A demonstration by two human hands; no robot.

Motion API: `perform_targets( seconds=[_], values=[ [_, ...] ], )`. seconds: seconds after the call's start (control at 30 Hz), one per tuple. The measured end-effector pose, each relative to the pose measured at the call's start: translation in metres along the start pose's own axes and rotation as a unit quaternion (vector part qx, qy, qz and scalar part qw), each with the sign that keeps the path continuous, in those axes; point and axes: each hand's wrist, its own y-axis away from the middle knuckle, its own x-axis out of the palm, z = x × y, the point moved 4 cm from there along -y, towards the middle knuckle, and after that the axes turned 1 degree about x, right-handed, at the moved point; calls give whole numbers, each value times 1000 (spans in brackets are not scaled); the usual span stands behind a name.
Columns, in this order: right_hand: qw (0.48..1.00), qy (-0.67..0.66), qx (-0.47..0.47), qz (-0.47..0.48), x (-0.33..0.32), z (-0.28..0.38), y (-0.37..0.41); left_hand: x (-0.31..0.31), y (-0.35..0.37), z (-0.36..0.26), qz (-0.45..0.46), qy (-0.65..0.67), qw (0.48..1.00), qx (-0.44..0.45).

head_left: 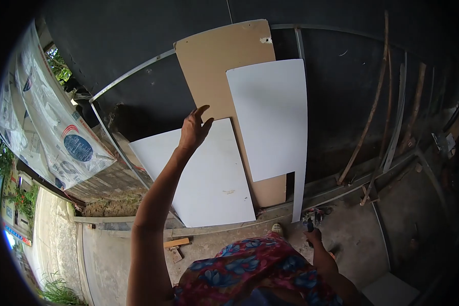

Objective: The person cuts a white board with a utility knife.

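Observation:
My left hand (195, 128) is raised with its fingers apart and holds nothing. It overlaps the upper edge of a white panel (209, 173) leaning at the left. Behind that panel stands a taller brown board (219, 61). In front of the brown board leans a second white panel (270, 117), with a notch cut from its lower part that leaves a narrow strip at the right. Low beside my body, my right hand (314, 236) is closed around a dark-handled tool (310, 224); its exact kind I cannot tell.
A metal frame (132, 76) runs along the dark wall behind the boards. Wooden poles (375, 107) lean at the right. Printed plastic sheeting (76, 137) hangs at the left. Small wood pieces (176, 243) lie on the concrete floor (112, 255), and a white offcut (391, 290) lies lower right.

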Motion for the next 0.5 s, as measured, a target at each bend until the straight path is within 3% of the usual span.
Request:
perform_targets(
  seconds=[0.1, 0.27, 0.33, 0.5],
  values=[
    [997, -49, 53, -31, -44, -31, -15, 26, -78, -29, -42, -49, 995, 70],
    [993, -70, 89, -24, -78, -67, -58, 88, -151, -28, -10, -193, 976, 99],
    [985, -134, 100, -28, -94, -47, -55, 117, -173, -24, 51, -216, 973, 64],
    [984, -162, 79, -7, -79, -59, -76, 143, -187, -19, 49, -278, 958, 43]
  ],
)
